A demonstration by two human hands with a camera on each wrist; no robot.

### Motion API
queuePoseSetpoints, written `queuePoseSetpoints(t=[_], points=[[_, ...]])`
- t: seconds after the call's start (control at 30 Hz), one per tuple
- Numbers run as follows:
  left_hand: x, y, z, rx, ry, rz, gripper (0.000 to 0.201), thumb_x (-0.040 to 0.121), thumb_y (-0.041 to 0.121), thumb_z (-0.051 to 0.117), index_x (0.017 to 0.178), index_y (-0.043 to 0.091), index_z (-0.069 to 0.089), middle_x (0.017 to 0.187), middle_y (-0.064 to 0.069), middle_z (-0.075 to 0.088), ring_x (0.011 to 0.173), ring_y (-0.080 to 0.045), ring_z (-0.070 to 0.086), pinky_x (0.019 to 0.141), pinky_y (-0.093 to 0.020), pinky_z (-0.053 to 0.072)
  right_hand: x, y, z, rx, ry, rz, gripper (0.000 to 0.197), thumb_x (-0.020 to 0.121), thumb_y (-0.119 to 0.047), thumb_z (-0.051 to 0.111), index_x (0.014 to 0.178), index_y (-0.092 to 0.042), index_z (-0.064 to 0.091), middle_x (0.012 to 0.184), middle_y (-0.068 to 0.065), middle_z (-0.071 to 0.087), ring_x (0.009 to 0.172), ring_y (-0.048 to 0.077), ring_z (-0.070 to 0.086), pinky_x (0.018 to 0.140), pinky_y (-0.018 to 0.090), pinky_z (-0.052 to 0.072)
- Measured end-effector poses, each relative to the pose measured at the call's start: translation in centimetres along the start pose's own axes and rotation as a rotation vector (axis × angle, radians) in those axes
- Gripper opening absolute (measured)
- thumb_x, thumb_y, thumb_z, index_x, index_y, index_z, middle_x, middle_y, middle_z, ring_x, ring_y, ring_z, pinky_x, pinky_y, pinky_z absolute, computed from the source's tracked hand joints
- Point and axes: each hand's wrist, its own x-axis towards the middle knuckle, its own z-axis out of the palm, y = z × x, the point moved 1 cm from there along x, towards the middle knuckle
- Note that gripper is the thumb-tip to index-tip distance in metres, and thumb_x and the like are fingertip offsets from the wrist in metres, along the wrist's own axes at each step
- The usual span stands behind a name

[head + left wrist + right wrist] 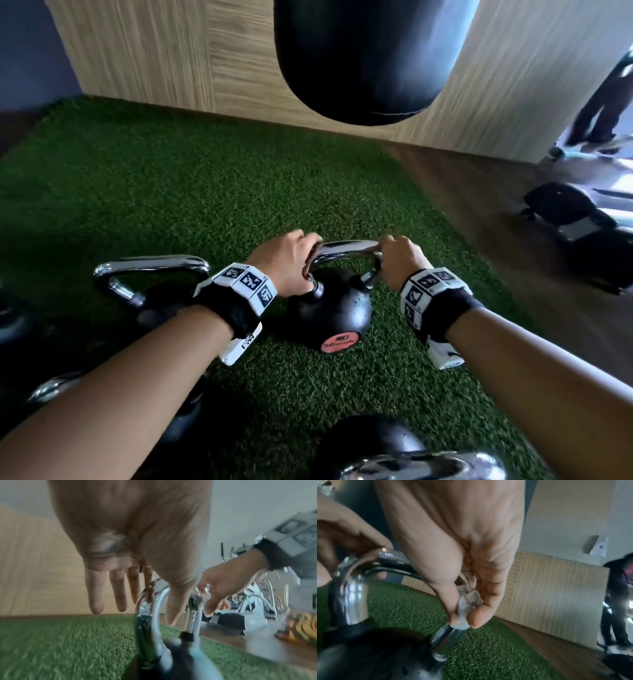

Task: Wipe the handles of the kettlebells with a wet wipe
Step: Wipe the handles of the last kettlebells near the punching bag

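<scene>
A black kettlebell point(332, 308) with an orange label stands on the green turf point(171, 192), its chrome handle point(346, 246) between my hands. My left hand point(301, 253) rests over the handle's left corner; in the left wrist view its fingers point(96, 595) hang straight behind the handle and the thumb lies in front. My right hand point(464, 620) pinches a crumpled white wet wipe point(467, 605) between thumb and fingers, against the handle's right leg point(447, 635).
A second kettlebell point(150, 270) with a chrome handle stands close on the left, another point(394, 452) near the bottom edge, more at far left. A black punching bag point(370, 58) hangs ahead. Right: wood floor point(479, 205), black equipment point(575, 219), a standing person point(606, 102).
</scene>
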Motion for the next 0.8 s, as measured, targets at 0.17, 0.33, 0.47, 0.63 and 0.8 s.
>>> queuePoseSetpoints(t=[0.17,0.33,0.47,0.63,0.8], points=[[-3.8,1.2,-1.9,-0.193,-0.032,-0.24,0.081,0.084,0.036,0.075,0.152,0.028,0.032,0.143,-0.004,0.058,0.122,-0.031,0.061,0.096,-0.04,0.052,-3.0,0.1,-1.7,0.2,0.019,0.074,0.035,0.091,-0.01,0.06,0.122,-0.006,0.045,0.114,0.023,0.063,0.108,0.045,0.064,0.075,0.041,0.05],[-8.2,5.0,-6.6,-0.199,-0.091,-0.287,0.044,0.086,0.026,0.072,0.129,0.027,0.062,0.126,0.0,0.067,0.117,-0.024,0.062,0.093,-0.035,0.052,-9.3,-0.3,-5.8,0.286,-0.124,0.117,0.028,0.09,-0.01,0.057,0.117,-0.009,0.059,0.112,0.02,0.064,0.105,0.042,0.065,0.081,0.039,0.053],[-10.1,10.1,-12.7,-0.234,-0.209,-0.283,0.029,0.086,0.024,0.071,0.115,0.029,0.072,0.119,0.005,0.072,0.112,-0.021,0.066,0.089,-0.03,0.052,-13.0,0.2,-13.7,0.404,-0.225,0.194,0.023,0.087,-0.013,0.061,0.109,-0.009,0.065,0.114,0.017,0.066,0.106,0.038,0.065,0.089,0.039,0.055],[-10.3,16.3,-23.6,-0.226,-0.249,-0.248,0.029,0.087,0.026,0.07,0.116,0.031,0.069,0.119,0.005,0.07,0.111,-0.021,0.066,0.089,-0.033,0.054,-15.1,0.9,-27.4,0.473,-0.275,0.26,0.018,0.086,-0.011,0.059,0.102,-0.011,0.067,0.111,0.015,0.067,0.102,0.035,0.065,0.089,0.037,0.056],[-8.7,23.0,-35.4,-0.198,-0.309,-0.211,0.022,0.089,0.029,0.068,0.111,0.031,0.07,0.115,0.005,0.07,0.107,-0.023,0.068,0.085,-0.036,0.057,-17.1,2.8,-40.9,0.573,-0.277,0.35,0.016,0.086,-0.007,0.064,0.1,-0.013,0.068,0.111,0.012,0.066,0.102,0.028,0.064,0.078,0.023,0.044]])
